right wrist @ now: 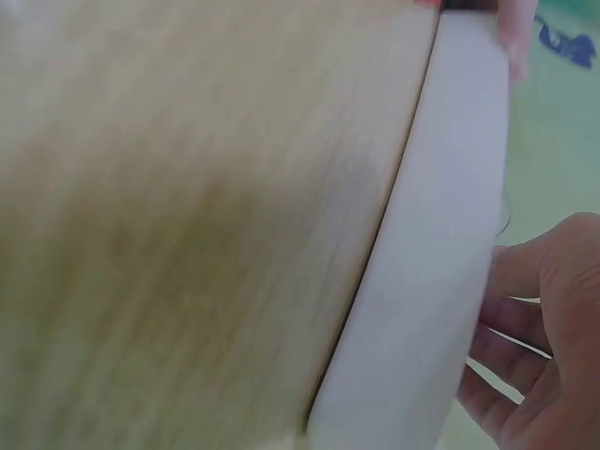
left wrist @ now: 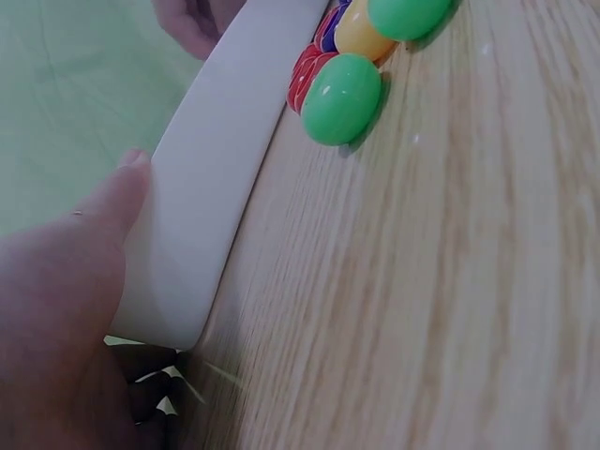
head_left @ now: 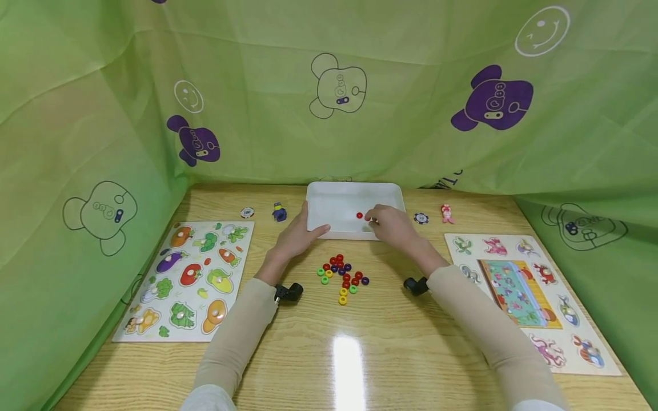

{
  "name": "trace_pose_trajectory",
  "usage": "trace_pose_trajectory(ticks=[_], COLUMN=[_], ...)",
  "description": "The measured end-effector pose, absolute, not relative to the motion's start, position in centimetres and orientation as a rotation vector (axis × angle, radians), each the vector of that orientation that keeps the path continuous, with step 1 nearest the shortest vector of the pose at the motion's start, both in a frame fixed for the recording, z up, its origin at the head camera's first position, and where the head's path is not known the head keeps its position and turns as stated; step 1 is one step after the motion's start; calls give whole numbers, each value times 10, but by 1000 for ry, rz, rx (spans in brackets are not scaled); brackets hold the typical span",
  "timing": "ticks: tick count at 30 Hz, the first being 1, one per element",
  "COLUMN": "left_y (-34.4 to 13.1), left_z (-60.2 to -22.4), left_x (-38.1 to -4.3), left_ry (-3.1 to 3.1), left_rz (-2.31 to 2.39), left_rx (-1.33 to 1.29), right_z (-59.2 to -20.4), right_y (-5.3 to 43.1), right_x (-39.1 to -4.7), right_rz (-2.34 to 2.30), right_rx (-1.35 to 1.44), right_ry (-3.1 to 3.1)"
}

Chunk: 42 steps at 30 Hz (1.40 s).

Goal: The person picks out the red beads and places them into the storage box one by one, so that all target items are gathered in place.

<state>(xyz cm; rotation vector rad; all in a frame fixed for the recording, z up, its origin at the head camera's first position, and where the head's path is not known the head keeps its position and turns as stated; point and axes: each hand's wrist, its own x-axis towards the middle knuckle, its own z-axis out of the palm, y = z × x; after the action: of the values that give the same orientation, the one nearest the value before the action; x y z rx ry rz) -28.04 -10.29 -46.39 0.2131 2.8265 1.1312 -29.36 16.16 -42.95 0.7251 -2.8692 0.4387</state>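
Note:
A white rectangular tray (head_left: 329, 201) stands at the back middle of the table. My left hand (head_left: 296, 233) grips its near left corner, thumb on the front wall and fingers round the left side; the left wrist view shows the thumb (left wrist: 127, 192) against the outer wall. My right hand (head_left: 392, 228) reaches over the near right rim, its fingers bent down inside. Beside those fingertips a small red ring bead (head_left: 359, 216) lies on the tray floor. In the right wrist view the fingertips are hidden behind the wall, and I cannot tell whether they pinch anything.
Several red, purple, yellow and green beads (head_left: 346, 278) lie in front of the tray. A vegetable puzzle board (head_left: 175, 311) is at left, a sea-animal board (head_left: 514, 348) at right. Small figures (head_left: 279, 212) and poker chips (head_left: 421, 218) flank the tray. Green cloth (head_left: 257, 114) hangs behind.

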Motion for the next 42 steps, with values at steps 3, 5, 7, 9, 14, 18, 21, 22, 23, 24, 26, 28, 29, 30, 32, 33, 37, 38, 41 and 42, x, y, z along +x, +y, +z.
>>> trace_pose_trajectory(ticks=[3,5,7,9,14,18,21,22,23,24,26,28,29,30,32,33,37,38,41,42], left_y=[-103,-103,-103,-103,-103,-104,-103,-103,-102,-102,-101,-101,-101,-102,-102,-102,-102,-102,-102,-102], left_z=[-464,-464,-464,-465,-465,-465,-463,-463,-462,-461,-460,-460,-460,-460,-460,-460,-459,-459,-460,-460], left_x=[-280,-280,-280,-280,-282,-282,-281,-281,-280,-279,-278,-278,-278,-278,-278,-278,-278,-278,-278,-278], left_ry=[2827,2829,2827,2823,2820,2819,2825,2827,2828,2828,2827,2824,2823,2824,2824,2822,2815,2815,2817,2817], left_rz=[1135,1132,1140,1151,1164,1155,1127,1119,1114,1112,1119,1124,1124,1120,1115,1118,1132,1135,1140,1139], left_rx=[211,206,204,209,217,203,183,178,176,177,175,182,186,191,195,198,199,198,190,188], right_z=[-425,-423,-422,-421,-419,-418,-419,-419,-420,-420,-422,-423,-424,-425,-426,-427,-430,-430,-431,-431], right_y=[158,155,153,150,144,139,136,135,135,134,134,134,134,134,133,133,133,132,132,132], right_x=[-280,-271,-262,-253,-232,-218,-209,-207,-205,-203,-201,-200,-200,-200,-200,-200,-200,-200,-201,-201], right_rz=[431,418,410,409,392,376,361,353,349,344,348,353,348,349,342,336,320,321,320,324], right_rx=[807,857,904,943,1059,1164,1224,1241,1251,1261,1273,1275,1273,1272,1268,1267,1274,1276,1275,1272], right_ry=[-2814,-2790,-2785,-2795,-2881,-2948,-2977,-2983,-2991,-2993,-2997,-2997,-2994,-2991,-2985,-2980,-2954,-2949,-2943,-2943])
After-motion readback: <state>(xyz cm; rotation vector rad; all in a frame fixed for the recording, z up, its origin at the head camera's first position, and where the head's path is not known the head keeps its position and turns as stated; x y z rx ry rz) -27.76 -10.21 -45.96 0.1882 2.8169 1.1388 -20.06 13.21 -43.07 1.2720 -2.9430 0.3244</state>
